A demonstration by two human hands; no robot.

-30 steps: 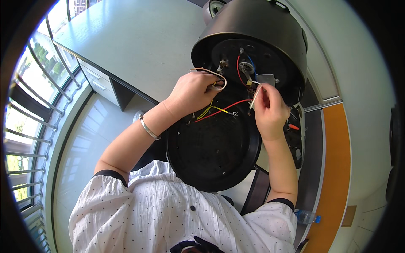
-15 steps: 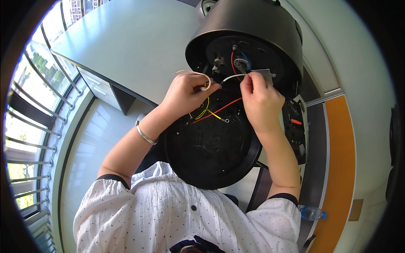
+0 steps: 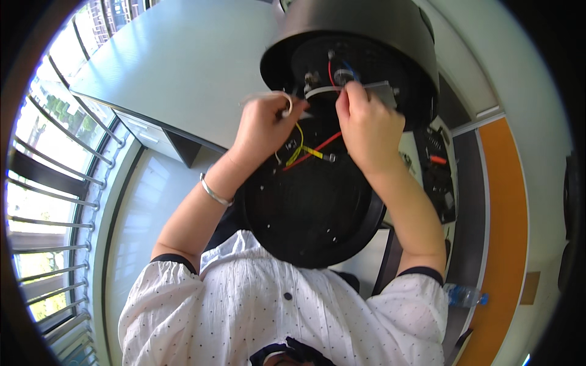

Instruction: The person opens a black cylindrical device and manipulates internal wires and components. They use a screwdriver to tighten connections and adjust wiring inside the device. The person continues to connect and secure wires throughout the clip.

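The dark housing of a round appliance [image 3: 360,24] lies tipped, its open underside facing me, with red and blue wires inside. My left hand [image 3: 264,122], slightly blurred, is closed on a looped white wire [image 3: 289,102]. My right hand [image 3: 369,125] pinches another stretch of white wire [image 3: 322,91] in front of the opening, beside a grey metal plate [image 3: 382,94]. Below both hands, a round black base cover [image 3: 305,229] rests against my lap. Across it run yellow wires [image 3: 309,150] with a metal terminal and a red wire [image 3: 326,143].
A pale tabletop [image 3: 177,61] extends to the left behind my left arm. At the right, a black tool case [image 3: 439,183] holds small parts and a red-handled item. A plastic bottle [image 3: 465,296] lies at the lower right. Barred windows [image 3: 55,226] line the left side.
Both hands have risen a little toward the housing, the right one also moving slightly left. The white wire between them now bends closer to the opening. The view has shifted slightly.
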